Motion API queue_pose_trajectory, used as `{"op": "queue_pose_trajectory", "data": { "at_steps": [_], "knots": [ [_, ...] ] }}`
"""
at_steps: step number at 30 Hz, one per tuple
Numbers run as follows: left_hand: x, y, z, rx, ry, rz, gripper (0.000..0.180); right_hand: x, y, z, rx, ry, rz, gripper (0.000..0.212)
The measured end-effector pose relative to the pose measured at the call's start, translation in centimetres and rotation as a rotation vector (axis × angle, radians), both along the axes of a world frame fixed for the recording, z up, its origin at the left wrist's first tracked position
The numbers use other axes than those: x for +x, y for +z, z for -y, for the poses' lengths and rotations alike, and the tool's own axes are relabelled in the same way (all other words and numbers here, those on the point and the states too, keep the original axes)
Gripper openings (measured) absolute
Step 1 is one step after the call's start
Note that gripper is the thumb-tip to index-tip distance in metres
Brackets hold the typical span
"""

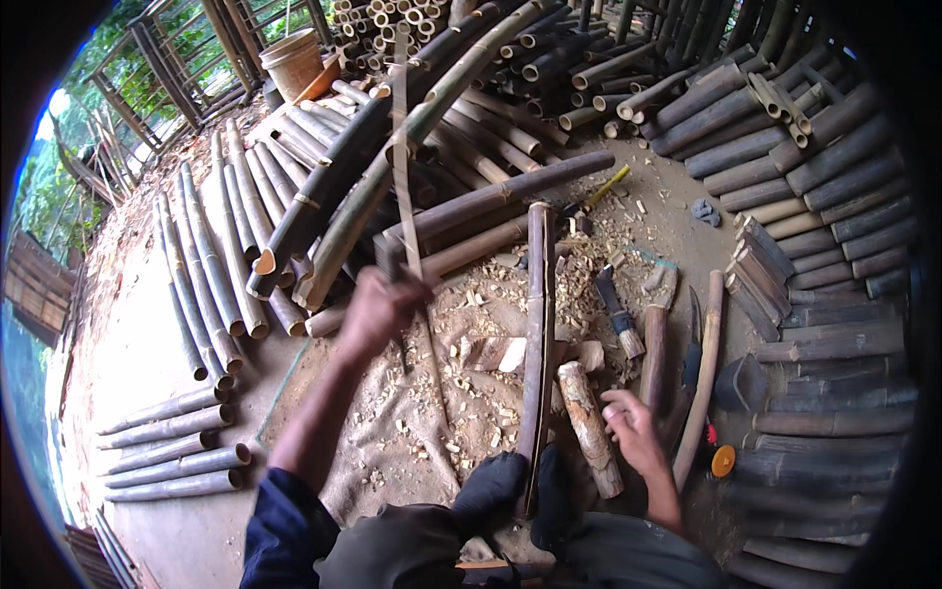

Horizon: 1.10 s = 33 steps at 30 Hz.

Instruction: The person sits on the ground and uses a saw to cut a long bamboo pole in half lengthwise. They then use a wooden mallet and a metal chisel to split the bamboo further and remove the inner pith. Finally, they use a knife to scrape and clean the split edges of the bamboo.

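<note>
My left hand (pixel 385 306), slightly blurred, is closed around a dark slender piece (pixel 391 260) that sticks out above and below the fist; its kind is unclear. A long pale bamboo strip (pixel 403 182) runs past the same fist, and whether the fingers hold it too is hidden. My right hand (pixel 636 427) hangs with loosely bent fingers, holding nothing, just right of a short rough wooden billet (pixel 587 422). Between my feet a dark bamboo length (pixel 537 324) with a long split points away from me, its near end between my dark shoes (pixel 491 486).
Wood chips (pixel 491 294) cover the sacking (pixel 392 442). Right of the split bamboo lie a dark-handled tool (pixel 618 314), a wooden mallet-like piece (pixel 655 339), a knife (pixel 695 358) and an orange disc (pixel 723 460). Bamboo stacks (pixel 824 196) line the right; a bucket (pixel 294 67) stands far left.
</note>
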<state>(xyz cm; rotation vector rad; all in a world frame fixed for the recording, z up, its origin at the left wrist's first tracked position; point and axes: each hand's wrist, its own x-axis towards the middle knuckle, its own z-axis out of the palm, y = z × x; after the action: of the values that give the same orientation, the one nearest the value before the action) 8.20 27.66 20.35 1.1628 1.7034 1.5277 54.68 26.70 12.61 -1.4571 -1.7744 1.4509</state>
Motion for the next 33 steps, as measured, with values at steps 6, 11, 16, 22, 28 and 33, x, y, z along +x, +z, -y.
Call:
{"op": "queue_pose_trajectory", "data": {
  "at_steps": [6,11,16,22,28,33],
  "knots": [
    [-23.5,9.8,-0.9,-0.132,0.831,-0.530,0.047,-4.0,-8.7,4.5,-0.081,0.245,0.132,0.045],
    [-9.5,3.2,-0.3,0.073,0.265,0.331,0.023,-9.8,-10.7,1.7,0.333,0.207,0.539,0.066],
    [2.1,-5.0,0.3,0.108,-0.055,0.663,0.022,-11.6,-10.6,0.8,0.083,0.223,0.614,0.077],
    [6.6,-6.6,-1.8,0.127,0.107,0.710,0.020,-9.5,-14.7,4.0,-0.025,0.248,0.578,0.083],
    [7.6,-7.2,-5.1,0.133,0.045,0.911,0.036,-8.9,-13.3,4.6,-0.149,0.283,0.601,0.087],
    [7.5,-7.8,-6.3,0.232,-0.024,0.965,0.034,-7.8,-6.0,1.7,0.243,0.129,0.373,0.070]
  ]
}}
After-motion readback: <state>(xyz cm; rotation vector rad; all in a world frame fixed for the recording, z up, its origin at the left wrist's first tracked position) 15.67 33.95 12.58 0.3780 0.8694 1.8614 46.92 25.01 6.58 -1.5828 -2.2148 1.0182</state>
